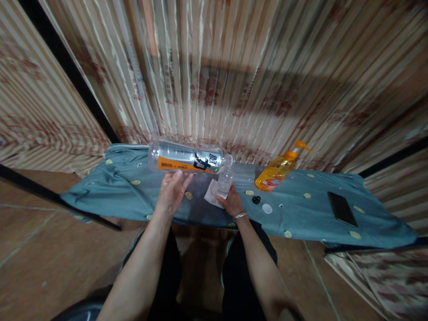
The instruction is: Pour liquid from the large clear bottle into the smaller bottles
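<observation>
My left hand (172,191) grips a large clear plastic bottle (187,157) with a silver and orange label. That bottle lies almost level in the air, its neck pointing right. Its mouth meets the top of a small clear bottle (226,179), which stands upright and has clear liquid in it. My right hand (232,201) is closed around the lower part of this small bottle. A folded white tissue (213,193) lies on the cloth just beside and partly behind it. Whether liquid runs between the two mouths I cannot make out.
A pump bottle of orange liquid (276,173) stands to the right. Near it lie a black cap (256,199) and a white round lid (267,208). A dark phone (342,209) rests on the green patterned cloth (310,214) farther right. Striped curtain (234,89) hangs behind.
</observation>
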Action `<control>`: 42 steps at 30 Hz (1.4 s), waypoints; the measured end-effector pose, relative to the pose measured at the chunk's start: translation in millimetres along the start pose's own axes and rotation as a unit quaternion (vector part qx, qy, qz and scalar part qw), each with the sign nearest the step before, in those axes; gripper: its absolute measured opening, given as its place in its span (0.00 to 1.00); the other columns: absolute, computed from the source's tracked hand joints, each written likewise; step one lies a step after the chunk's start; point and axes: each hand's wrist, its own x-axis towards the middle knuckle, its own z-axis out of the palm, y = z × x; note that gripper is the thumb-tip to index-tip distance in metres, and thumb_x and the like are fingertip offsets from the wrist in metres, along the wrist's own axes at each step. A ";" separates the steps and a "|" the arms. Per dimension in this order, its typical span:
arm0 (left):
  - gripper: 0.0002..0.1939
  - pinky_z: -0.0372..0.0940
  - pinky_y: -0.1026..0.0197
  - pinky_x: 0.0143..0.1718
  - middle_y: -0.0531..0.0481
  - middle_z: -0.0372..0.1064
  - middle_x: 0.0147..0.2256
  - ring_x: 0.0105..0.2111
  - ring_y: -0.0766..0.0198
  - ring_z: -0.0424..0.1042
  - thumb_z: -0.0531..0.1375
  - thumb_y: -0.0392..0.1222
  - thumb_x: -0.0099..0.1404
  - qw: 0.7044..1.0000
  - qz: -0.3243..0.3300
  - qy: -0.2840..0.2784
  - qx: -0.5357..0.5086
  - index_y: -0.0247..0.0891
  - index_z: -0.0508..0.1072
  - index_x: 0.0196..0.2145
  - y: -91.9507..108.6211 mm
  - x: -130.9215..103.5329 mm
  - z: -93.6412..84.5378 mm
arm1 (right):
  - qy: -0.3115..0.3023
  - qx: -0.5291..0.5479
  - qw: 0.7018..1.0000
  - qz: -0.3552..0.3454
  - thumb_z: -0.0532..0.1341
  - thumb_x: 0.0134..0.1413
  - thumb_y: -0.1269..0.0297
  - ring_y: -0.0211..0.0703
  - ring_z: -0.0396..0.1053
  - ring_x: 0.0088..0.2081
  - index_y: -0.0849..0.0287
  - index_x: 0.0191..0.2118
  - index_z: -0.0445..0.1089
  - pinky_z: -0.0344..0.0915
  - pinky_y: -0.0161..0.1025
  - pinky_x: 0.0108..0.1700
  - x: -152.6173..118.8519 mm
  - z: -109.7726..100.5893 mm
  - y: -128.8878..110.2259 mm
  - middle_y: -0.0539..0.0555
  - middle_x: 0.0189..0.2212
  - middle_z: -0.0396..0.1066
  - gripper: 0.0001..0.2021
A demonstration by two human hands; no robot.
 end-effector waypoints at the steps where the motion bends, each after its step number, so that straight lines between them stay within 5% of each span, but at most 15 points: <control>1: 0.23 0.73 0.59 0.48 0.55 0.80 0.37 0.38 0.65 0.78 0.81 0.42 0.42 1.000 0.001 -0.002 0.004 0.42 0.73 0.31 -0.3 0.2 -0.8 | 0.001 -0.004 1.000 0.002 0.70 0.49 0.60 0.57 0.78 0.52 0.60 0.66 0.54 0.74 0.50 0.53 0.1 -0.2 -0.6 0.64 0.53 0.77 0.41; 42: 0.22 0.71 0.54 0.52 0.55 0.79 0.37 0.38 0.63 0.79 0.79 0.44 0.45 0.999 0.009 -0.014 0.030 0.43 0.72 0.32 -0.6 1.6 -3.1 | -0.015 0.003 1.000 0.019 0.71 0.50 0.61 0.58 0.76 0.56 0.61 0.68 0.50 0.72 0.51 0.56 -0.9 -3.8 -4.5 0.67 0.58 0.74 0.44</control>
